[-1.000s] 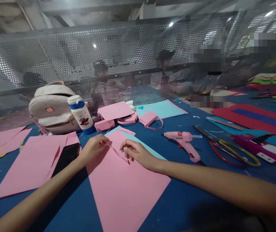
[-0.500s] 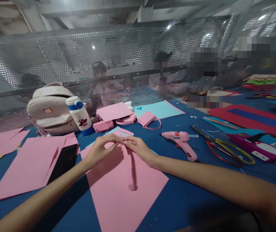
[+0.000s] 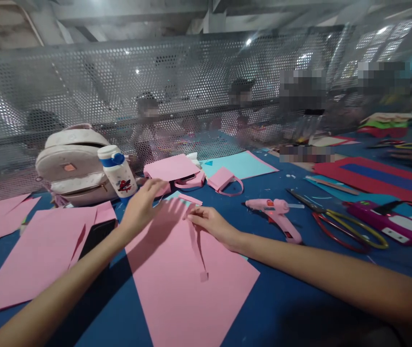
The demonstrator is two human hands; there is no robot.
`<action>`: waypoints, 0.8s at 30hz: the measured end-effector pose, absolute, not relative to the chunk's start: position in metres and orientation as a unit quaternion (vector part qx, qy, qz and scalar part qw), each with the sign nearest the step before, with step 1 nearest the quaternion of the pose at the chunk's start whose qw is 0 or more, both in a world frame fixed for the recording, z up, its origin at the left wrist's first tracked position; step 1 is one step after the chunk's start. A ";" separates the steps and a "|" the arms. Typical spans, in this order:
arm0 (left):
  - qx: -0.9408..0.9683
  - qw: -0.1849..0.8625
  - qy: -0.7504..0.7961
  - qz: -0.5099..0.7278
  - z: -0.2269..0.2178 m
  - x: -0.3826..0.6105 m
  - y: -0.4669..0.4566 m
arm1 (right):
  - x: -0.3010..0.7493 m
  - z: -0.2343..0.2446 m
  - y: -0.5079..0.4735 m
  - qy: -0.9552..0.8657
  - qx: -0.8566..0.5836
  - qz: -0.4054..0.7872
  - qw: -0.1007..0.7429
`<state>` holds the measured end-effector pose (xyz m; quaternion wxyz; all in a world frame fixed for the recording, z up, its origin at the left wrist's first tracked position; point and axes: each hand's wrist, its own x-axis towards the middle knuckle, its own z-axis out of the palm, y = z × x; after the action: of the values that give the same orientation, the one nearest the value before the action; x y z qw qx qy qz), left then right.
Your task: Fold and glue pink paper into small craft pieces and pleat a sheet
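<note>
Between finger and thumb of my right hand (image 3: 211, 224) is the upper end of a narrow pink paper strip (image 3: 199, 250). Its folded lower end hangs over a large pink paper sheet (image 3: 191, 299) on the table. My left hand (image 3: 144, 202) is raised off the sheet's far left side, holding nothing, its fingers stretched out and apart. Just beyond my hands lie small pink and light blue paper pieces (image 3: 191, 198). A small pink paper bag with a handle (image 3: 223, 180) sits further back, beside more folded pink paper pieces (image 3: 171, 166).
To the right lie a pink glue gun (image 3: 274, 212), large scissors (image 3: 350, 229) and a purple device (image 3: 390, 221). A bottle (image 3: 119, 176), a white backpack (image 3: 73, 166), pink sheets (image 3: 43, 246) and a black phone (image 3: 97, 233) are at left. Perforated metal panels (image 3: 191, 72) stand behind.
My left hand has let go of the strip and moved left and up, its fingers opening. My right hand keeps its pinch on the strip. The view has shifted slightly.
</note>
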<state>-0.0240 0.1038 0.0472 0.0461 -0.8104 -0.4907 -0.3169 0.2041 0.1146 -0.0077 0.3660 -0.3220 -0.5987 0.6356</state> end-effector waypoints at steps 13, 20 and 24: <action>-0.769 0.230 -0.577 -0.149 0.011 -0.072 0.148 | 0.204 -0.018 0.117 -0.634 -0.288 0.636 0.333; -0.789 0.195 -0.552 -0.186 0.017 -0.075 0.144 | 0.202 -0.014 0.112 -0.650 -0.273 0.630 0.326; -0.784 0.138 -0.547 -0.258 0.026 -0.073 0.134 | 0.202 -0.012 0.110 -0.660 -0.267 0.614 0.341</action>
<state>-0.0734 0.1336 0.0260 0.1379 -0.7840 -0.5472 -0.2585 0.2021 0.1103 -0.0116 0.3408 -0.2668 -0.6603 0.6137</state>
